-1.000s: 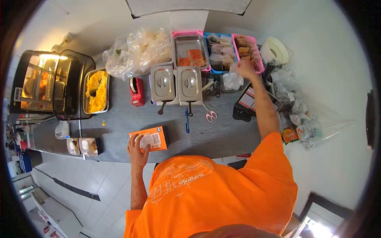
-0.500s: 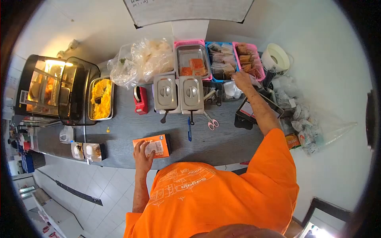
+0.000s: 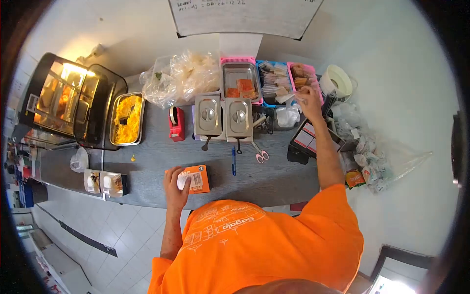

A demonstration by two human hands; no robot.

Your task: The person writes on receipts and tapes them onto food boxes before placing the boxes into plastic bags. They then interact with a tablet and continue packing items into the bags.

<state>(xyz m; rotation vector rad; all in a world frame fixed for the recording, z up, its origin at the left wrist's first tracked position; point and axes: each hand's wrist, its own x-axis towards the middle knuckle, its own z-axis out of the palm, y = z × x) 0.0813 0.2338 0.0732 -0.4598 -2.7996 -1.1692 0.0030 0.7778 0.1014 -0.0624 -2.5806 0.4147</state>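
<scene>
My left hand (image 3: 176,188) is closed at the left end of an orange box (image 3: 199,179) near the counter's front edge, with a small whitish packet (image 3: 184,181) between its thumb and fingers. At the back right, my right hand (image 3: 309,103) is over the front of a pink basket (image 3: 318,90) of brown sachets. Its fingertips are pinched together, and what they hold is too small to tell. Just left of that hand stands a blue basket (image 3: 261,90) of pale sachets.
Lidded steel containers (image 3: 208,115), a red tape dispenser (image 3: 176,127), scissors (image 3: 262,156) and a blue pen (image 3: 234,161) are mid-counter. At left are a tray of yellow food (image 3: 128,120), a lit display case (image 3: 58,100) and small packs (image 3: 113,184). A black box (image 3: 313,139) lies beneath my right forearm.
My right hand has drawn its fingers together and shifted slightly at the sachet baskets. The fingers of my left hand have curled in more around the whitish packet. The camera view has shifted slightly.
</scene>
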